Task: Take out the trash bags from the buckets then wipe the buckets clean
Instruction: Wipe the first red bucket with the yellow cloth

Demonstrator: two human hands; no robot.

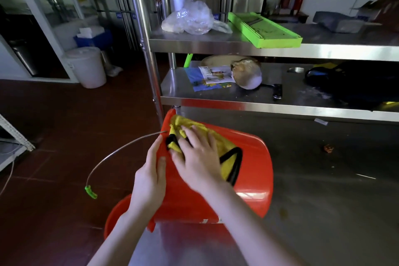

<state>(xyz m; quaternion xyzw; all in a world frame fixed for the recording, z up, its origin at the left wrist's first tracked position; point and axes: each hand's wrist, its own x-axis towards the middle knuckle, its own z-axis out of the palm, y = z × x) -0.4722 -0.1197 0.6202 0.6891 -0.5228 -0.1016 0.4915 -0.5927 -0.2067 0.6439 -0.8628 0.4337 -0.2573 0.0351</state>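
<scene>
Red bucket (248, 170), black-edged yellow cloth (224, 144)

Steel bench (323, 201): red bucket (248, 179) lying on its side at the left edge, small scrap (328, 148) further right. Upper shelf (216, 43): plastic bag (190, 18) & green tray (264, 29). Lower shelf (177, 86): leaflets (211, 77), bowl (248, 75), knife (277, 90), dark bag (356, 80). Floor (64, 125): white bucket (88, 67), 2nd red bucket (116, 214).

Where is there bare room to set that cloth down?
The table right of the bucket is mostly bare, save a small scrap. The shelf above is crowded: papers, bowl, knife, bag.
</scene>
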